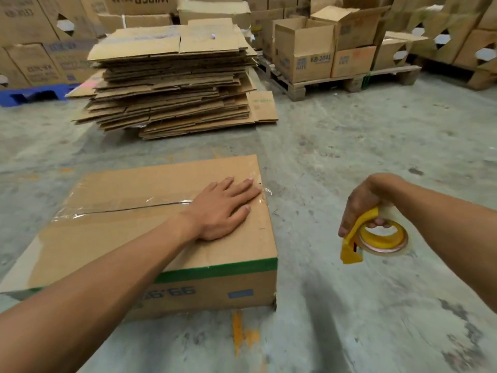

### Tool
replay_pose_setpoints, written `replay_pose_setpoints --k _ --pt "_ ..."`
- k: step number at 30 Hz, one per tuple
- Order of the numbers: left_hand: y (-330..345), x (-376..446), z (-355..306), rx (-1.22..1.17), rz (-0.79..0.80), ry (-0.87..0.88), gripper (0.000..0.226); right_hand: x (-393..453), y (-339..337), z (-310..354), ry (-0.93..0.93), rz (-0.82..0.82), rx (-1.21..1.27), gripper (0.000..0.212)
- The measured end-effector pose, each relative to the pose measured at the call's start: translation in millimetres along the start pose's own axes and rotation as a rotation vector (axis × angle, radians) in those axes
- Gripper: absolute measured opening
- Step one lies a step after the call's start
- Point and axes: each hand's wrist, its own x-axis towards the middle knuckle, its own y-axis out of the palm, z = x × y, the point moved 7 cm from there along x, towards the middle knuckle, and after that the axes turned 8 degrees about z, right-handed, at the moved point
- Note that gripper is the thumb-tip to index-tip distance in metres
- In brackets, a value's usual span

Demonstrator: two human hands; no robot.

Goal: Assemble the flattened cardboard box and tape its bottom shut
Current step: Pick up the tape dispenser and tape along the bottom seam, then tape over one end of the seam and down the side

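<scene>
Left hand (224, 208) flat, fingers spread at cardboard box (150, 238) right edge, on tape seam. Right hand (361, 205) pinches tape dispenser (373, 236) right of box, over bare floor (376, 144).

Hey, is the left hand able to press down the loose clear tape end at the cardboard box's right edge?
Probably yes: the left hand lies flat on the brown cardboard box, fingertips beside the loose clear tape end, nothing between them.

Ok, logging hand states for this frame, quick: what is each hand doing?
Left hand: open, pressing flat on the taped seam of the cardboard box.
Right hand: gripping the yellow tape dispenser, off the box.
</scene>
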Motion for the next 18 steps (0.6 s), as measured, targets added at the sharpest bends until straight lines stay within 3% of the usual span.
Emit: replay_pose_setpoints --k 8,12,14,16,18 --pt "-21.0 45.6 -25.6 0.127 -0.064 0.205 0.053 -27.6 -11.7 2.7 -0.014 -0.073 0.009 0.087" --pt "-20.1 58.3 -34.8 0.174 -0.051 0.248 0.054 -44.5 -21.0 22.0 -0.077 -0.326 0.055 0.091" --pt "-16.9 62.5 -36.4 0.192 -0.007 0.257 0.054 -61.4 -25.4 34.3 -0.151 -0.521 0.136 0.082" --pt "-11.2 64.8 -35.3 0.166 0.070 0.249 0.054 -83.1 -29.8 48.3 -0.276 -0.697 0.258 0.054" --pt "-13.0 61.3 -33.2 0.003 0.059 0.245 0.052 -99.8 -34.9 59.0 -0.455 -0.818 0.482 0.036"
